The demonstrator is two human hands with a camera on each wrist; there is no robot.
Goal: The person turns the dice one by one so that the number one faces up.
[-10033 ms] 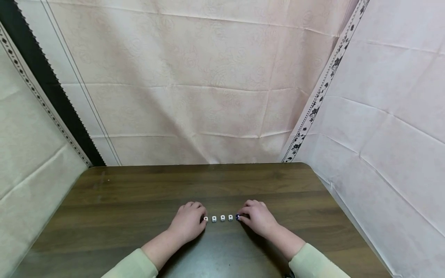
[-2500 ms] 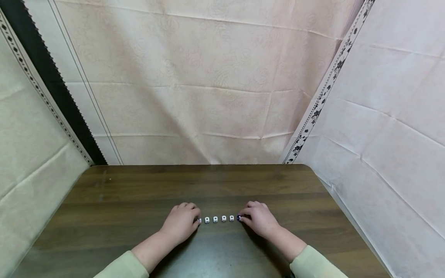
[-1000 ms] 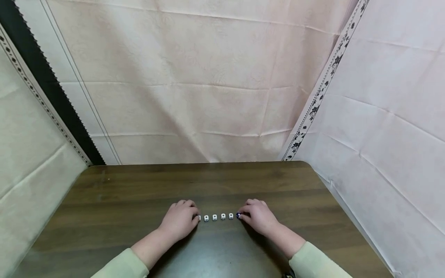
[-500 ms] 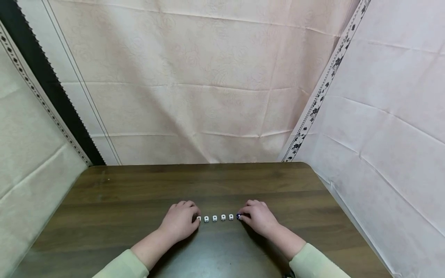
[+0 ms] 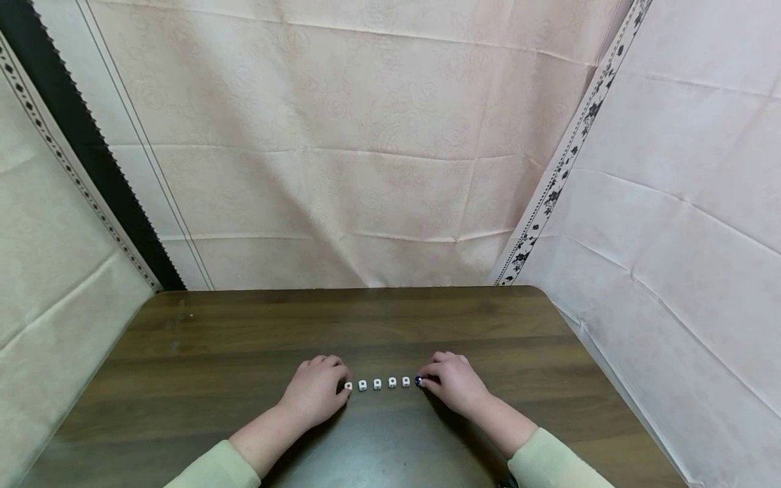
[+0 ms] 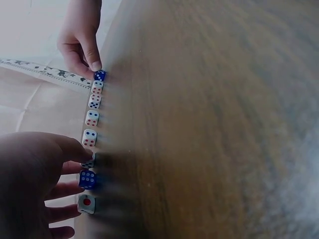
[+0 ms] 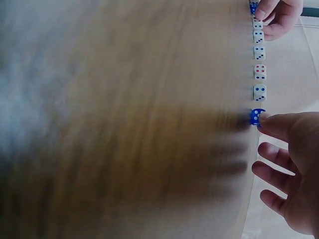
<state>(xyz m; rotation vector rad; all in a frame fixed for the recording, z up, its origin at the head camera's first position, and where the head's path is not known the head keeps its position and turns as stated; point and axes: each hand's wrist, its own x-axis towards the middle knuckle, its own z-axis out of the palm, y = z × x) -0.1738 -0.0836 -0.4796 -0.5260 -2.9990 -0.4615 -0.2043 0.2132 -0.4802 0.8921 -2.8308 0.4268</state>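
A straight row of small dice stands on the brown wooden table. At its right end my right hand pinches a blue die between thumb and forefinger. My left hand has its thumb and forefinger on a white die further left. Several white dice stand between the hands, with narrow gaps. In the left wrist view, another blue die and a white die with a red pip sit under my left hand's other fingers; the head view hides both.
Pale patterned cloth hangs behind the table's far edge. More white cloth drapes the right side, and a dark strip runs down the left. Bare tabletop lies around the row.
Compared with ten seconds ago, my left hand is further left and one more white die shows between the hands. The right hand stays at its blue die. Over the last second both hands barely move.
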